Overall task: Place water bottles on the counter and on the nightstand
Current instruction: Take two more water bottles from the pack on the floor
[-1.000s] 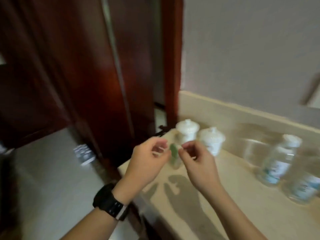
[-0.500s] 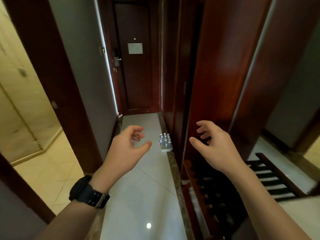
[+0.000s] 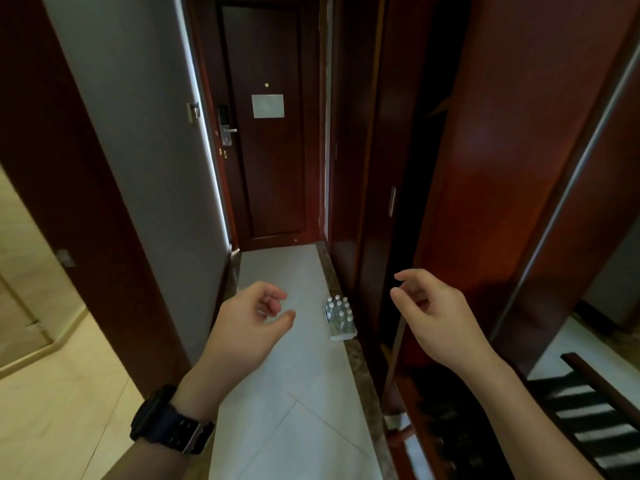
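A shrink-wrapped pack of several small water bottles (image 3: 339, 317) with white caps sits on the pale hallway floor, against the dark stone strip at the foot of the wardrobe. My left hand (image 3: 247, 327), with a black watch on the wrist, is raised in front of me with loosely curled fingers and holds nothing. My right hand (image 3: 433, 315) hovers at the same height, fingers apart and empty. The pack lies between the two hands in the view, farther down the hallway. No counter or nightstand is in view.
A narrow hallway runs ahead to a dark wooden entrance door (image 3: 266, 133). A grey wall (image 3: 145, 133) and an opening onto beige tiles lie left. Dark red wardrobe panels (image 3: 502, 150) line the right, with a slatted wooden rack (image 3: 588, 410) at lower right.
One second ago I faced the counter with both hands pinching something small and green. I have turned to the hallway, and both hands are empty; the bottle pack looks nearer than half a second ago.
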The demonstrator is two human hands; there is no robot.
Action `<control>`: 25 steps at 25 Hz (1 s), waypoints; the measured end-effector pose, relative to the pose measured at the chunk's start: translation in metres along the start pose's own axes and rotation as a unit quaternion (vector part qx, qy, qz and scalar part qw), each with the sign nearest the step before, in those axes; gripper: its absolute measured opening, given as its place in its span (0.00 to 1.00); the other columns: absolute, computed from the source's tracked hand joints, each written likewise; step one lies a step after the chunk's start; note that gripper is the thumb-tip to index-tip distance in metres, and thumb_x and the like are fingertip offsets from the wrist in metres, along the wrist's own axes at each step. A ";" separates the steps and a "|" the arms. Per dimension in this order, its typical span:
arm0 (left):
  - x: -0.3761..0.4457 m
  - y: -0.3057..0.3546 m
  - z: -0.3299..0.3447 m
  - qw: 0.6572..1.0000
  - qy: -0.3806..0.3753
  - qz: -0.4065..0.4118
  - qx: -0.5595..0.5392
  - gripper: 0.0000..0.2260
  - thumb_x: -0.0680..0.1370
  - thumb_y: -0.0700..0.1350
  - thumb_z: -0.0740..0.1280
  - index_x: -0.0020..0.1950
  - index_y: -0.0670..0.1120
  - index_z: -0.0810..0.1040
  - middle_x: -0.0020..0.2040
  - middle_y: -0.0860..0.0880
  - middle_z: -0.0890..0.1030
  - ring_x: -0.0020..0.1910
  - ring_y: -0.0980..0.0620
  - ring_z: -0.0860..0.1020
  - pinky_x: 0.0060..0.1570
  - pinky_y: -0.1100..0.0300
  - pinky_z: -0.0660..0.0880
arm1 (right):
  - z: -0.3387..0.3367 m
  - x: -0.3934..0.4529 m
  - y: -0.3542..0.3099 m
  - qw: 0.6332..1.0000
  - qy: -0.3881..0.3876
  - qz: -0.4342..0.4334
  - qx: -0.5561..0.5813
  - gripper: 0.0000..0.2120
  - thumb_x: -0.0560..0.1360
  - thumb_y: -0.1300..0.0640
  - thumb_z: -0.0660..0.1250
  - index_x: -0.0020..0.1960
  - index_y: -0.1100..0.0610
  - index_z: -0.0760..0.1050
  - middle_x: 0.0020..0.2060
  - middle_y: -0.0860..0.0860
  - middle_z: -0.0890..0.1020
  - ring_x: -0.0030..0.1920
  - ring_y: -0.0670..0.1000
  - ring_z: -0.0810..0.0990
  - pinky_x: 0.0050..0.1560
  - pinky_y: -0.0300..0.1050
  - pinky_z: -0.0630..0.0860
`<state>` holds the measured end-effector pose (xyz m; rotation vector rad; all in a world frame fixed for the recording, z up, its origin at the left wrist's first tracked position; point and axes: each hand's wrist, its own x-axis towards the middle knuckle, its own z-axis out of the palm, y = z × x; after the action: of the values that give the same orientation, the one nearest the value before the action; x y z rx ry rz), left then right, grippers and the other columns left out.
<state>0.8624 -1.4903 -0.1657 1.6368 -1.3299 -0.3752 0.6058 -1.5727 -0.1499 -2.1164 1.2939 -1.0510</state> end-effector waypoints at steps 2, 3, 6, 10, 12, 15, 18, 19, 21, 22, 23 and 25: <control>0.050 -0.021 0.021 1.000 -0.001 0.000 0.012 0.08 0.71 0.38 0.74 0.43 0.50 0.79 0.37 0.49 0.79 0.39 0.54 0.77 0.37 0.65 0.74 | 0.020 0.051 0.025 1.000 0.003 0.008 0.012 0.11 0.79 0.50 0.65 0.61 0.50 0.77 0.44 0.41 0.80 0.46 0.40 0.78 0.46 0.40 0.76; 0.078 -0.033 0.033 1.000 0.001 0.000 0.018 0.08 0.71 0.38 0.73 0.43 0.50 0.80 0.36 0.48 0.79 0.38 0.53 0.77 0.36 0.65 0.74 | 0.032 0.082 0.040 1.000 0.005 0.007 0.018 0.10 0.79 0.51 0.65 0.60 0.50 0.77 0.44 0.41 0.80 0.46 0.40 0.78 0.45 0.39 0.75; 0.166 -0.055 0.062 0.999 0.012 -0.014 0.028 0.08 0.71 0.37 0.72 0.43 0.49 0.80 0.36 0.48 0.80 0.37 0.53 0.78 0.36 0.66 0.74 | 0.064 0.175 0.076 0.999 0.007 0.007 0.047 0.08 0.78 0.52 0.66 0.57 0.49 0.78 0.42 0.42 0.80 0.43 0.39 0.79 0.43 0.36 0.73; 0.278 -0.068 0.078 0.999 0.003 -0.004 0.047 0.07 0.71 0.38 0.74 0.43 0.50 0.81 0.38 0.50 0.83 0.38 0.55 0.80 0.39 0.64 0.76 | 0.096 0.294 0.098 0.998 -0.020 0.009 0.059 0.10 0.77 0.51 0.68 0.57 0.50 0.79 0.40 0.42 0.81 0.41 0.41 0.79 0.45 0.40 0.77; 0.329 -0.076 0.078 0.999 0.006 -0.004 0.040 0.08 0.70 0.39 0.74 0.41 0.52 0.80 0.38 0.50 0.83 0.38 0.54 0.81 0.41 0.60 0.77 | 0.112 0.346 0.099 0.997 -0.034 0.007 0.066 0.09 0.76 0.52 0.69 0.56 0.49 0.79 0.40 0.43 0.82 0.42 0.42 0.79 0.45 0.41 0.77; 0.401 -0.102 0.082 0.999 -0.004 0.001 0.047 0.08 0.71 0.41 0.75 0.41 0.54 0.81 0.38 0.52 0.83 0.38 0.54 0.81 0.41 0.60 0.78 | 0.145 0.415 0.108 0.997 -0.054 -0.001 0.063 0.08 0.75 0.52 0.70 0.55 0.48 0.79 0.39 0.44 0.82 0.42 0.42 0.80 0.43 0.38 0.77; 0.476 -0.147 0.095 0.999 -0.010 0.006 0.043 0.07 0.71 0.42 0.75 0.41 0.54 0.81 0.37 0.52 0.82 0.37 0.54 0.80 0.40 0.62 0.77 | 0.192 0.484 0.131 0.997 -0.048 -0.004 0.058 0.08 0.74 0.54 0.72 0.53 0.49 0.80 0.38 0.44 0.83 0.41 0.42 0.80 0.41 0.35 0.75; 0.504 -0.164 0.099 0.999 -0.014 0.008 0.043 0.07 0.70 0.42 0.75 0.41 0.54 0.82 0.37 0.53 0.82 0.37 0.54 0.80 0.40 0.61 0.77 | 0.210 0.506 0.140 0.997 -0.044 -0.001 0.056 0.09 0.74 0.54 0.72 0.53 0.49 0.80 0.38 0.44 0.83 0.41 0.42 0.80 0.40 0.34 0.75; 0.563 -0.199 0.109 0.999 -0.025 0.011 0.038 0.07 0.70 0.42 0.75 0.40 0.54 0.81 0.40 0.57 0.82 0.37 0.55 0.80 0.39 0.61 0.77 | 0.246 0.555 0.155 0.998 -0.039 0.006 0.055 0.09 0.74 0.54 0.72 0.54 0.49 0.80 0.39 0.44 0.83 0.42 0.42 0.80 0.41 0.33 0.75; 0.593 -0.216 0.115 0.999 -0.031 0.015 0.035 0.07 0.70 0.43 0.75 0.40 0.54 0.81 0.41 0.59 0.81 0.37 0.55 0.79 0.39 0.62 0.76 | 0.264 0.579 0.162 0.998 -0.038 0.008 0.053 0.09 0.74 0.53 0.72 0.54 0.49 0.80 0.40 0.44 0.83 0.43 0.41 0.80 0.42 0.33 0.76; 0.628 -0.234 0.121 0.998 -0.041 0.019 0.034 0.07 0.70 0.43 0.75 0.40 0.55 0.81 0.42 0.60 0.81 0.36 0.55 0.79 0.38 0.62 0.75 | 0.284 0.608 0.169 0.998 -0.034 0.012 0.052 0.09 0.74 0.53 0.72 0.54 0.49 0.80 0.41 0.44 0.83 0.43 0.41 0.81 0.43 0.34 0.77; 0.686 -0.262 0.134 0.997 -0.068 0.024 0.036 0.08 0.70 0.44 0.75 0.39 0.57 0.80 0.42 0.61 0.81 0.36 0.56 0.78 0.38 0.62 0.75 | 0.313 0.657 0.184 0.998 -0.025 0.020 0.056 0.08 0.74 0.55 0.72 0.52 0.48 0.80 0.42 0.45 0.84 0.43 0.42 0.81 0.44 0.34 0.77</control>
<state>1.1643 -2.1703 -0.2271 1.6606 -1.4969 -0.4203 0.9316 -2.2451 -0.2232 -2.0129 1.2212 -1.0231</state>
